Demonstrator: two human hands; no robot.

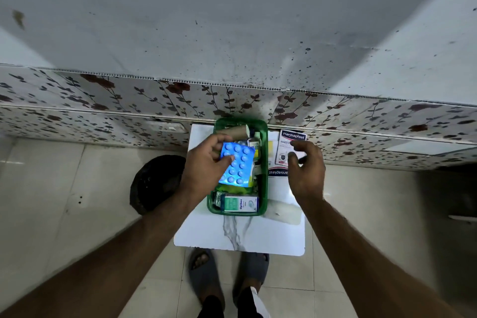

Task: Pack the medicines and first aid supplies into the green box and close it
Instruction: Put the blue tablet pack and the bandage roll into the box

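A green box [263,183] stands open on a small white marble-patterned table [240,235]. Inside it lie a brown roll [233,131], a white and green Optibex carton [241,204] and other packs. My left hand [204,165] holds a blue blister strip of tablets [238,164] above the middle of the box. Right of the box, my right hand [305,168] hovers with curled fingers over white Hansaplast packs [289,143]; its fingertips touch the upper pack, though grip is unclear. A pale flat lid-like piece [284,213] lies at the box's right front.
The table stands against a wall with floral panelling [103,100]. A dark round object [154,183] sits on the tiled floor to the left. My feet in grey slippers [206,271] are just below the table's front edge.
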